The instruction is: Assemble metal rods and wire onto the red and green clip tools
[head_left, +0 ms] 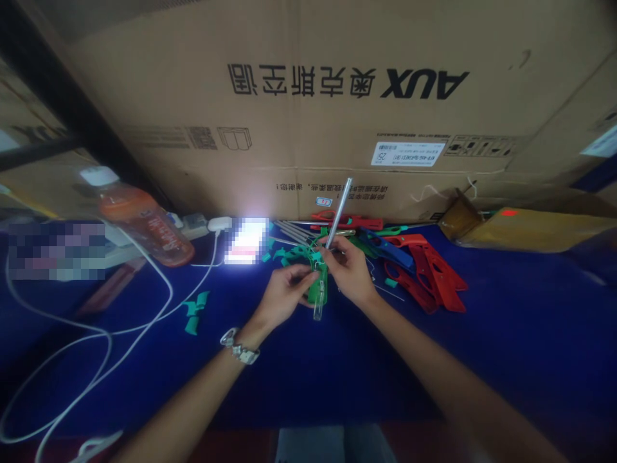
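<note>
My left hand (289, 297) is closed around the lower end of a long-nosed lighter (319, 290) with a see-through green handle and a clear part at its bottom. My right hand (351, 269) pinches the upper end, where a teal piece and the base of a silver metal tube (340, 212) meet. The tube points up and away from me, tilted slightly right. Fingers hide just how tube and handle join. Behind my hands lie several loose metal tubes (293, 233) and small teal plastic pieces (290, 256).
Red handle shells (441, 273) and a blue one (391, 251) lie right of my hands. At left are teal pieces (193, 312), white cables (168, 283), a lit phone (247, 241) and a drink bottle (144, 218). A large cardboard box (308, 128) stands behind the blue tabletop (313, 379).
</note>
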`<state>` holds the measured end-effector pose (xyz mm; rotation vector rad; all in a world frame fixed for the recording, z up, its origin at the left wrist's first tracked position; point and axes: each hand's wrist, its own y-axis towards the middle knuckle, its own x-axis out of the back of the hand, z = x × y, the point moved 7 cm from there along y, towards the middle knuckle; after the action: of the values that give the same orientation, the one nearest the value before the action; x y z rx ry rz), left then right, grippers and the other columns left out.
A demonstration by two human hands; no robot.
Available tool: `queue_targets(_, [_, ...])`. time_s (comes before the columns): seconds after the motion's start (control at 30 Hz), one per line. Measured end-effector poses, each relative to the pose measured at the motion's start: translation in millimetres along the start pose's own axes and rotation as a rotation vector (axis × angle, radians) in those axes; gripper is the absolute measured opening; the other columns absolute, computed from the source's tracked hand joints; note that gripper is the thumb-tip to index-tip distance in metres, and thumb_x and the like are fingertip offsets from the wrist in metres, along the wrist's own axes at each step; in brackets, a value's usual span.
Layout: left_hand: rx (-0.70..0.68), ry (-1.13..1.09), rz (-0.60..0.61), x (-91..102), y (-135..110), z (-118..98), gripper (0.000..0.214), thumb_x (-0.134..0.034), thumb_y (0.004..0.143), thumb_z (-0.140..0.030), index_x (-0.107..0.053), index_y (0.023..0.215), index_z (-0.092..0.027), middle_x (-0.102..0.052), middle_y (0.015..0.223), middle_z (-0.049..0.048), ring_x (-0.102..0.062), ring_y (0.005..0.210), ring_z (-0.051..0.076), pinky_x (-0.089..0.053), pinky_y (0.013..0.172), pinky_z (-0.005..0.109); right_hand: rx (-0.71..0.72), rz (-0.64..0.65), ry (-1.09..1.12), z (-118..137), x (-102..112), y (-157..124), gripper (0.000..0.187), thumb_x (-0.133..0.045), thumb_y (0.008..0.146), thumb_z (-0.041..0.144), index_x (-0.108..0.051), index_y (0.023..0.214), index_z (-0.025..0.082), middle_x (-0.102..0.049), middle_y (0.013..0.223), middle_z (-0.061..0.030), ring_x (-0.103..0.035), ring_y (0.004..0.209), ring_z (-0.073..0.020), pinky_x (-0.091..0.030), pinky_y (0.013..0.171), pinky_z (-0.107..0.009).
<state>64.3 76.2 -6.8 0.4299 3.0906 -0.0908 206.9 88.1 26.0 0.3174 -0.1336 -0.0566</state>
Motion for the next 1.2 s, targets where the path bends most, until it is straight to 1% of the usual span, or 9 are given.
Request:
queue_targets(0.17, [-0.022, 0.053, -0.053, 1.7, -1, 3, 0.038, -0.079, 0.073, -0.046, -0.072, 0.09, -0.013, -0.066, 0.077, 0.0012, -0.06, 0.058, 0.009, -0.055, 0.046, 0.02, 0.082, -0.004, -0.003, 6, 3, 2, 0.015, -0.066, 0.087, 0.036, -0.059, 0.092, 0.024, -0.064, 0.087, 0.0003, -0.062, 0.075, -0.0153, -0.052, 0.069, -0.027])
queue_targets(0.37, [-0.053, 0.066, -0.081, -0.4, -2, 2, 0.038, -0.077, 0.073, -0.047, -0.066, 0.089, -0.014, -0.062, 0.083, 0.0008, -0.06, 0.059, 0.009, -0.055, 0.046, 0.021, 0.049, -0.019, 0.037, 4, 1, 4, 0.02, -0.07, 0.084, 0.039, -0.059, 0.09, 0.023, -0.067, 0.088, -0.0011, -0.065, 0.08, -0.0172, -0.054, 0.072, -0.029])
queue_targets(0.5, [-0.082, 0.052, -0.105, -1.7, -3, -1, 0.036, -0.076, 0.074, -0.043, -0.06, 0.091, -0.016, -0.058, 0.089, -0.0004, -0.058, 0.059, 0.008, -0.055, 0.045, 0.02, 0.046, -0.019, 0.085, 7, -3, 1, 0.017, -0.068, 0.085, 0.037, -0.06, 0.092, 0.023, -0.072, 0.095, -0.0031, -0.069, 0.089, -0.0194, -0.056, 0.08, -0.032])
queue_targets(0.6, [-0.082, 0.042, -0.076, -2.6, -3, -2, 0.043, -0.073, 0.077, -0.041, -0.055, 0.108, -0.018, -0.058, 0.092, -0.0007, -0.058, 0.059, 0.008, -0.057, 0.048, 0.021, 0.046, -0.004, 0.119, 8, -7, -2, 0.015, -0.067, 0.086, 0.035, -0.061, 0.095, 0.024, -0.072, 0.101, -0.0033, -0.071, 0.092, -0.0195, -0.057, 0.084, -0.033])
queue_targets(0.73, [-0.117, 0.072, -0.02, -1.8, -5, -6, 0.067, -0.07, 0.083, -0.035, -0.039, 0.141, -0.025, -0.056, 0.093, -0.002, -0.054, 0.056, 0.006, -0.055, 0.049, 0.021, 0.022, 0.015, 0.137, 9, -10, -5, 0.018, -0.067, 0.086, 0.037, -0.06, 0.097, 0.026, -0.072, 0.106, -0.0032, -0.072, 0.092, -0.0197, -0.058, 0.086, -0.035])
queue_targets(0.8, [-0.17, 0.117, -0.005, -0.5, -7, -9, 0.074, -0.068, 0.086, -0.033, -0.03, 0.149, -0.031, -0.054, 0.095, -0.0019, -0.052, 0.054, 0.006, -0.053, 0.049, 0.02, 0.027, 0.024, 0.123, 11, -10, -5, 0.018, -0.067, 0.086, 0.038, -0.06, 0.098, 0.025, -0.072, 0.108, -0.0037, -0.072, 0.095, -0.0203, -0.058, 0.087, -0.035])
queue_targets(0.87, [-0.231, 0.188, 0.0, 0.5, -10, -13, 0.074, -0.066, 0.089, -0.031, -0.026, 0.152, -0.035, -0.053, 0.098, -0.0007, -0.049, 0.053, 0.005, -0.048, 0.047, 0.019, 0.044, 0.025, 0.107, 14, -10, -6, 0.018, -0.066, 0.087, 0.037, -0.061, 0.099, 0.025, -0.072, 0.108, -0.0037, -0.071, 0.098, -0.0207, -0.058, 0.087, -0.034])
queue_targets(1.03, [-0.331, 0.341, 0.004, -0.6, -14, -20, 0.048, -0.058, 0.095, -0.028, -0.045, 0.141, -0.031, -0.053, 0.103, 0.0019, -0.042, 0.05, 0.003, -0.037, 0.043, 0.019, 0.06, 0.03, 0.139, 16, -9, -6, 0.017, -0.067, 0.087, 0.034, -0.059, 0.1, 0.025, -0.071, 0.107, -0.003, -0.07, 0.098, -0.0191, -0.058, 0.087, -0.033])
queue_targets(1.2, [-0.348, 0.322, -0.004, -0.3, -12, -17, 0.042, -0.058, 0.094, -0.026, -0.045, 0.134, -0.027, -0.052, 0.103, 0.0016, -0.045, 0.052, 0.004, -0.039, 0.045, 0.02, 0.072, 0.054, 0.117, 14, -9, -6, 0.02, -0.066, 0.088, 0.038, -0.059, 0.101, 0.026, -0.071, 0.109, -0.0039, -0.069, 0.102, -0.02, -0.057, 0.088, -0.034])
